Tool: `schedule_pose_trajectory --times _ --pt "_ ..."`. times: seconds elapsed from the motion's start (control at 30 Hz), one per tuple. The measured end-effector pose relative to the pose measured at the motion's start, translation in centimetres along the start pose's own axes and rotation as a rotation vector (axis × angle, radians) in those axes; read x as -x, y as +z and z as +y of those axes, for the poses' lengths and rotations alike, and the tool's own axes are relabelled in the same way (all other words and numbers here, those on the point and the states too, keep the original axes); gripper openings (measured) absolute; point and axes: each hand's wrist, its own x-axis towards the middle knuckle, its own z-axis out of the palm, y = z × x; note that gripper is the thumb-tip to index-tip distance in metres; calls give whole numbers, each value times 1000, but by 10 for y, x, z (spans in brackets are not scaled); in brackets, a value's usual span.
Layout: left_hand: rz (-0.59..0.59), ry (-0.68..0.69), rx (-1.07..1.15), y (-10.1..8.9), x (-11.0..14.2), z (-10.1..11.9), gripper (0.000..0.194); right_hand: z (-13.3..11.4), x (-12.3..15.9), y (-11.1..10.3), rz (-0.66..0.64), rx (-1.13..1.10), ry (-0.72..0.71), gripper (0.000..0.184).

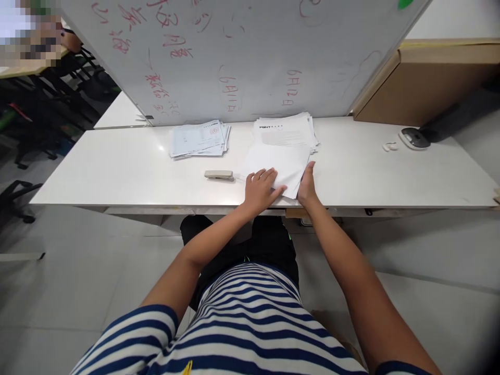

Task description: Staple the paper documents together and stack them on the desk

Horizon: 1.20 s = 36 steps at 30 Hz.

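Near the desk's front edge, white sheets of paper [283, 161] lie slightly askew below a printed paper stack [283, 130]. My left hand [261, 191] rests flat on them, its fingers stretched over their left part. At their right edge is my right hand [307, 187], thumb pointing up and palm turned toward the paper. Its other fingers are mostly hidden, so I cannot see whether they grip the sheets. Left of my left hand lies a beige stapler [219, 175]. A pile of pale blue printed papers [198, 139] sits farther back on the left.
A whiteboard [250, 67] with red writing stands along the back of the white desk [128, 166]. On the right are a cardboard box [422, 86], a dark computer mouse [414, 138] and small white earbuds [389, 147]. Chairs fill the left background.
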Motion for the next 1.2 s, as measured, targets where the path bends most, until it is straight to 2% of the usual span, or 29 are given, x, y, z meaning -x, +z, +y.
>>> schedule_pose_trajectory --times 0.1,0.23,0.4,0.53,0.63,0.7,0.77,0.83,0.93,1.03,1.2 --pt "-41 -33 -7 3 6 0 54 -4 1 1 33 -26 66 74" --pt "-65 -14 16 -1 13 -1 54 2 1 -2 63 14 71 59" --pt "73 24 162 -24 9 -15 48 5 9 -22 61 -66 84 52" --pt "207 -111 455 -47 0 -32 80 -11 22 -44 0 -150 18 46" --pt "165 -243 810 -55 0 -45 95 -23 32 -53 -74 -178 -4 42" --pt "67 -297 1001 -59 4 -53 91 -27 37 -53 -115 -194 13 41" --pt "-25 -332 1112 -62 11 -62 76 -27 40 -49 -143 -218 33 40" --pt "-65 -368 1153 -66 19 -71 59 -25 43 -41 -161 -250 43 39" --pt "-44 -389 1138 -70 28 -80 46 -17 44 -26 -169 -287 59 37" --pt "-11 -358 1105 -68 34 -84 44 -9 44 -13 -168 -275 66 39" --pt "-17 -385 1052 -56 39 -79 45 -15 47 -3 -164 -96 34 53"
